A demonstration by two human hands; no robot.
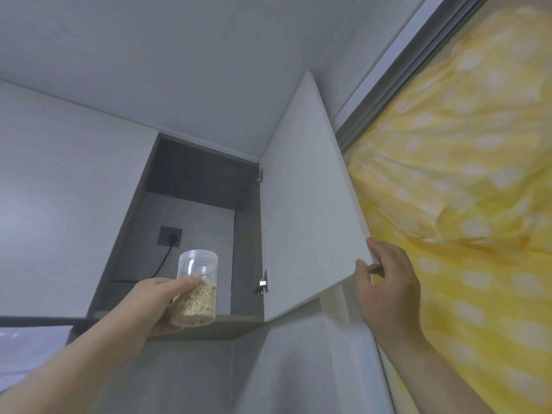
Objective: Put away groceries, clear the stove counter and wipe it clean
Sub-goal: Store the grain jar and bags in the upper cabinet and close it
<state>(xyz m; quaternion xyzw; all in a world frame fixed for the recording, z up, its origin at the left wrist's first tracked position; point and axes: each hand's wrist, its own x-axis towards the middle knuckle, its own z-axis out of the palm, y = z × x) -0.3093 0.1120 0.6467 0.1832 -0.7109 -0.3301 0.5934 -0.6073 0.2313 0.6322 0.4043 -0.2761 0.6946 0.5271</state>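
Note:
I look up at an open wall cabinet [191,180] with a grey inside. My left hand [155,303] grips a clear plastic jar [195,289], about half full of pale flakes, held upright at the cabinet's lower front edge. My right hand [385,282] pinches the bottom outer corner of the white cabinet door [304,204], which is swung open to the right.
Inside the cabinet a dark wall socket [170,236] holds a plug with a black cable [158,267] running down and left. A yellow curtain with white spots [466,174] hangs at the right behind the door. White wall panels surround the cabinet.

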